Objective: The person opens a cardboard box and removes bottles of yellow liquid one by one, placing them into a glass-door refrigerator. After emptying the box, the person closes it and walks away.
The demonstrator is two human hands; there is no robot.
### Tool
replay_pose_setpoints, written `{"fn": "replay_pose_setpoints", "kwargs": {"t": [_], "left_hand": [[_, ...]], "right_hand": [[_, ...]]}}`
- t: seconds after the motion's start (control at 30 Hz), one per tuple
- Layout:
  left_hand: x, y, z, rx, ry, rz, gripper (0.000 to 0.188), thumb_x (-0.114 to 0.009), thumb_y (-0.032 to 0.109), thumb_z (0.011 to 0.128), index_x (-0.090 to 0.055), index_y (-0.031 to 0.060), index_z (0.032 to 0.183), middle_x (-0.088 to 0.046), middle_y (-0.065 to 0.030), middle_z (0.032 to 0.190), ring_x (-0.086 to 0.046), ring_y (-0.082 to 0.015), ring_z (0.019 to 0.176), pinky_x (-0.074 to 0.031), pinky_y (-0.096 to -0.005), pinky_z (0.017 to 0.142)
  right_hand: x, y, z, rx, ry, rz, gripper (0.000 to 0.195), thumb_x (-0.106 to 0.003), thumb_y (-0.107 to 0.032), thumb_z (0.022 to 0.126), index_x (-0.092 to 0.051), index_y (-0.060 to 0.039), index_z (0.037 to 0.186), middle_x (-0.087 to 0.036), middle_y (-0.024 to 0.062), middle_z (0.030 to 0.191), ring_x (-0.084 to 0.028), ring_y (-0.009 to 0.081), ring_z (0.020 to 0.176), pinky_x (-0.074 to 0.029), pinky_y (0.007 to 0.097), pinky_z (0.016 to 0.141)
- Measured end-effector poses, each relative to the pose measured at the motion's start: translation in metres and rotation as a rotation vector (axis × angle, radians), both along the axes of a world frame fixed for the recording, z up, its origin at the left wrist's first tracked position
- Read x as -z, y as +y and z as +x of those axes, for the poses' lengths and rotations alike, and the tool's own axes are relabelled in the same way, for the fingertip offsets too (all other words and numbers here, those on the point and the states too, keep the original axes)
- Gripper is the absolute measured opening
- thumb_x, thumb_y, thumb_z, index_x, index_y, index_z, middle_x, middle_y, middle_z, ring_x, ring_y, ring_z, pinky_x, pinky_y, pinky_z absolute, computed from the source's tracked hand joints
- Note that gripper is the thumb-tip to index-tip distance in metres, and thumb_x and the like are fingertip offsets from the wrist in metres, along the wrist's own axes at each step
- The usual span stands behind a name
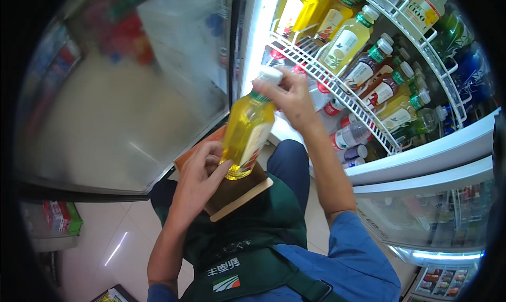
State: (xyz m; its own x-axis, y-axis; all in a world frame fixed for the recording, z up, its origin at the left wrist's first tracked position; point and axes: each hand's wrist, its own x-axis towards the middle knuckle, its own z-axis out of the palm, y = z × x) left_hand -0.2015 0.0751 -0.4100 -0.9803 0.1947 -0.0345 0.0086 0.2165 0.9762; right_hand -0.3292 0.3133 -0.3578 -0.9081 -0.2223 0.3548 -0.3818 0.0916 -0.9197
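A clear plastic bottle of yellow drink (249, 132) tilts in front of me, with a white cap (270, 75) and a label on its side. My right hand (290, 98) grips it by the cap and neck. Low on the bottle, the thumb and fingers of my left hand (199, 173) hold it near the base. Beneath it, a cardboard box (242, 200) with an orange outer side rests on my lap; its inside is mostly hidden by the bottle and my left hand.
To the right, a lit fridge has a white wire shelf (336, 86) carrying several juice bottles (344, 45). More bottles (350, 135) stand below it. The fridge's glass door (118, 116) swings open at left. Another glass-doored cooler (427, 219) is at lower right.
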Motion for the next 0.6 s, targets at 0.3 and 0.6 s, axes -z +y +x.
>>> {"fn": "replay_pose_setpoints", "kwargs": {"t": [0.3,0.6], "left_hand": [[0.028,0.055,-0.049,0.057,-0.038,0.137,0.093,-0.081,0.016,0.094,-0.023,0.0036,0.166,-0.051,-0.0182,0.151,-0.053,-0.0253,0.138,-0.055,-0.0386,0.106],[0.035,0.102,-0.111,-0.028,-0.104,0.317,0.084,-0.074,0.025,0.1,-0.028,0.0037,0.167,-0.063,-0.0145,0.14,-0.068,-0.0161,0.109,-0.059,-0.0295,0.08]], "right_hand": [[-0.018,0.025,-0.04,0.123,-0.019,-0.074,0.041,-0.082,-0.027,0.09,-0.074,0.0068,0.112,-0.076,0.0084,0.092,-0.068,0.0115,0.081,-0.055,0.028,0.076],[-0.051,0.025,-0.009,0.486,0.528,0.426,0.043,-0.089,-0.03,0.084,-0.072,0.0011,0.11,-0.074,0.0151,0.095,-0.075,0.0268,0.085,-0.059,0.0375,0.077]]}}
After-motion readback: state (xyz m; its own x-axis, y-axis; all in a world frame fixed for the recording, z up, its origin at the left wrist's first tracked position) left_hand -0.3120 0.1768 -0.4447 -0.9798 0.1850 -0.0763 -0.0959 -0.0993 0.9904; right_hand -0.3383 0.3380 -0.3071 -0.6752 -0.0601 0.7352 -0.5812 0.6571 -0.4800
